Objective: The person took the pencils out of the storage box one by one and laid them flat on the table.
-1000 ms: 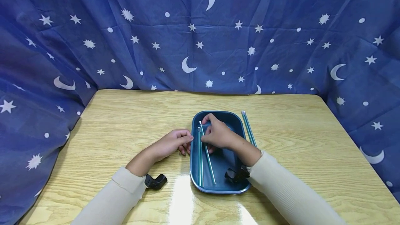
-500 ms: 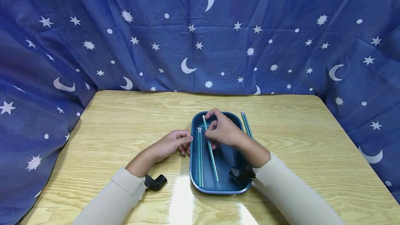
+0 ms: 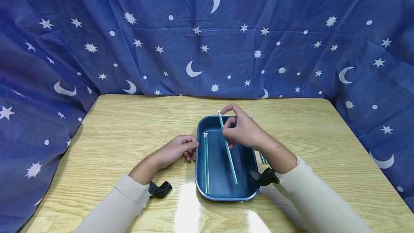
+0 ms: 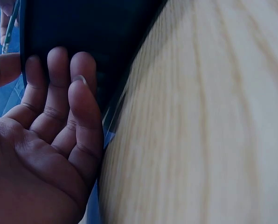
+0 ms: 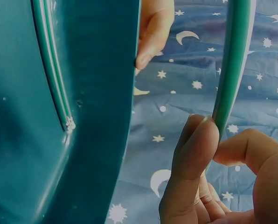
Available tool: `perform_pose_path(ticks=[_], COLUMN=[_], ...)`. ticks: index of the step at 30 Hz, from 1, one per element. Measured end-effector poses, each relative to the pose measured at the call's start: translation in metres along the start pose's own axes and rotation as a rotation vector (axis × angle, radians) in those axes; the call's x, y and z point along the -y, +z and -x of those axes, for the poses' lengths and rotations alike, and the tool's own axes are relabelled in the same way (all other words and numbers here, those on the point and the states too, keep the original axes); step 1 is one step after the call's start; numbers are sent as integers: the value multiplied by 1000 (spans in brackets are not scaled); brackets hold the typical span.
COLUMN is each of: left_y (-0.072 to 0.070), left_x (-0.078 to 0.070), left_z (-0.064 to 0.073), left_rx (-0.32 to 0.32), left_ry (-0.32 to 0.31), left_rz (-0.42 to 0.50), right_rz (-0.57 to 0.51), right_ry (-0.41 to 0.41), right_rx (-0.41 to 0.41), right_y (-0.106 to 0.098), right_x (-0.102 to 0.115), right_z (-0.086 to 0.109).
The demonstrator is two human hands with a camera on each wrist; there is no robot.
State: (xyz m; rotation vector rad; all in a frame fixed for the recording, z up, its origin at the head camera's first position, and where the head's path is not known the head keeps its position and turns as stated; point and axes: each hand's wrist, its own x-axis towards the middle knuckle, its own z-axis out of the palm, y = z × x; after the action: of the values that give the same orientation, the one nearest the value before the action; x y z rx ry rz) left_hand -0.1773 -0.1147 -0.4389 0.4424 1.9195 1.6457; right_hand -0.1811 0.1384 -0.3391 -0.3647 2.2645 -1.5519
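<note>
My right hand (image 3: 244, 130) holds a green pencil (image 3: 231, 161) with a white eraser end over the dark teal tray (image 3: 226, 197). Thumb and fingers pinch the pencil near its upper part, and it slants down toward me. Two similar pencils (image 3: 206, 164) lie side by side along the tray's left wall. At the tray's left side, my left hand (image 3: 178, 149) rests with its thumb tip at the rim. In the left wrist view, its loosely bent fingers (image 4: 57, 70) lie against the outer wall.
More green pencils (image 3: 263, 158) lie on the wooden table (image 3: 139, 118) just right of the tray, partly covered by my right hand and forearm. A blue curtain (image 3: 155, 39) with moons and stars hangs behind the table and along both sides.
My right hand has lifted the pencil from beside the other two and moved it right and away from me. The left hand stays at the tray's rim.
</note>
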Motion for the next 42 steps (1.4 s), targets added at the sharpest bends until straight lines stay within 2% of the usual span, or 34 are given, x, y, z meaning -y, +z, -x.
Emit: perform_pose_path(ticks=[12,28,42], left_y=[0,0,1], left_x=[0,1,-2], left_z=[0,1,2], left_rx=[0,3,1], left_ry=[1,4,9], left_rz=[3,25,18], right_rz=[-25,-142,-124], right_ry=[-12,-59,-75], right_rx=[-56,-107,-139], right_y=[-20,-35,-46], right_x=[1,-12,-24], right_z=[11,20,28])
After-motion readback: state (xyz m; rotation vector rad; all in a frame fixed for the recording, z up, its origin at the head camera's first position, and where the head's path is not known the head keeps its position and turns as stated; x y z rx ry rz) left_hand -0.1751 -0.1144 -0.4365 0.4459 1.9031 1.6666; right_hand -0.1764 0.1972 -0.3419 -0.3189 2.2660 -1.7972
